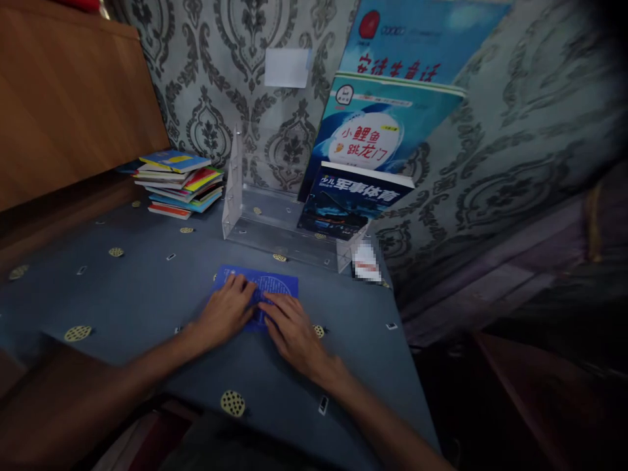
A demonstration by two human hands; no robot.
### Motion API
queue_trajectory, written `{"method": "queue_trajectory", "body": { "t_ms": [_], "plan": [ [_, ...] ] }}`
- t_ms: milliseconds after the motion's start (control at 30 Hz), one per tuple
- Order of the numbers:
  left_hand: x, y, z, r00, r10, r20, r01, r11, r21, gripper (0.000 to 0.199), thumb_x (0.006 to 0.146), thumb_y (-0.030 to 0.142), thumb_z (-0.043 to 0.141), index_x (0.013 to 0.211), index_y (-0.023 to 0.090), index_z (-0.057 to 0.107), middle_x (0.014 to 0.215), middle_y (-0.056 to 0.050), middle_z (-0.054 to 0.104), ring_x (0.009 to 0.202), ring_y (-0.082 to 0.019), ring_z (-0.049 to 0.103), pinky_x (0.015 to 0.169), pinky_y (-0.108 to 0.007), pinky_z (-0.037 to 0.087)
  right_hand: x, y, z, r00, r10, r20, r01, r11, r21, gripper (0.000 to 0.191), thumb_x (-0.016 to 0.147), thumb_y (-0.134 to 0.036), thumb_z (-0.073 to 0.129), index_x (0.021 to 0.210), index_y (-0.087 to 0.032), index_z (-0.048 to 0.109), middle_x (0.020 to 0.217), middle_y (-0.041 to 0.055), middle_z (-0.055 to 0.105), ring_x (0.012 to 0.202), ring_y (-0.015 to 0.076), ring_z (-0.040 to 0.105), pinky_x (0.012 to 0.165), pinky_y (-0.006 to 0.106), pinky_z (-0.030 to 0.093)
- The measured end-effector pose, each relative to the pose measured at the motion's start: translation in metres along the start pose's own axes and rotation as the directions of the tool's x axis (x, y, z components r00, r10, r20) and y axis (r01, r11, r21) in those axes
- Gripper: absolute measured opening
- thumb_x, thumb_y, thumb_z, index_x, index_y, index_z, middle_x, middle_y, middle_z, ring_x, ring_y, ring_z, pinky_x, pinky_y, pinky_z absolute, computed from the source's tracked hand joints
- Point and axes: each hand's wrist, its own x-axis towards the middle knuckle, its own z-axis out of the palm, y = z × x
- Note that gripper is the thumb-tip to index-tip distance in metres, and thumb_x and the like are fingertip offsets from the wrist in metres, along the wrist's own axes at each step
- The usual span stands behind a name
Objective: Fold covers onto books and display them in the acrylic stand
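Note:
A thin blue booklet or card (287,281) with pale printing and a round outline lies flat on the cloth-covered table. My left hand (228,307) rests over its left part, fingers laid on the surface and slightly bent. From the right, my right hand (289,327) reaches onto the lower right part with its fingers stretched out. The fingertips of both hands come close together near the middle and cover some of the print. Neither hand is closed around anything.
Beyond the booklet stands a clear stepped rack (275,239) with a dark book (343,206) and larger blue books (367,137) on its right side. A stack of books (179,183) lies at the back left. A wooden cabinet (73,98) borders the left; the table edge drops off at right.

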Motion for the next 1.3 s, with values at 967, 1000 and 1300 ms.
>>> {"method": "queue_trajectory", "body": {
  "t_ms": [967,1000,1300],
  "plan": [
    [-0.006,-0.035,0.008,0.993,-0.116,-0.037,0.121,0.979,0.166,0.053,0.104,0.035,0.031,0.143,0.004,0.050,0.154,-0.025,0.049,0.146,-0.034,0.045,0.116,-0.054,0.038,-0.006,0.029,0.009,0.927,0.341,0.153,-0.295,0.919,-0.260,0.056,0.105,-0.041,0.045,0.152,-0.010,0.047,0.160,0.0223,0.042,0.152,0.0330,0.037,0.123,0.060,0.030],
    [-0.007,-0.035,0.008,0.992,-0.117,-0.039,0.122,0.977,0.172,0.053,0.104,0.035,0.031,0.143,0.005,0.050,0.154,-0.025,0.050,0.146,-0.034,0.045,0.116,-0.054,0.039,-0.009,0.027,0.007,0.929,0.336,0.153,-0.290,0.921,-0.260,0.056,0.105,-0.040,0.045,0.152,-0.011,0.047,0.160,0.0221,0.042,0.152,0.0329,0.036,0.123,0.060,0.030],
    [-0.027,-0.026,0.004,0.991,-0.118,-0.062,0.128,0.971,0.200,0.051,0.103,0.029,0.032,0.140,0.002,0.054,0.148,-0.027,0.055,0.139,-0.036,0.053,0.111,-0.054,0.044,-0.027,0.003,-0.005,0.932,0.313,0.183,-0.253,0.924,-0.288,0.052,0.105,-0.036,0.044,0.148,-0.007,0.051,0.155,0.0230,0.048,0.150,0.0341,0.040,0.121,0.063,0.033]
  ]
}}
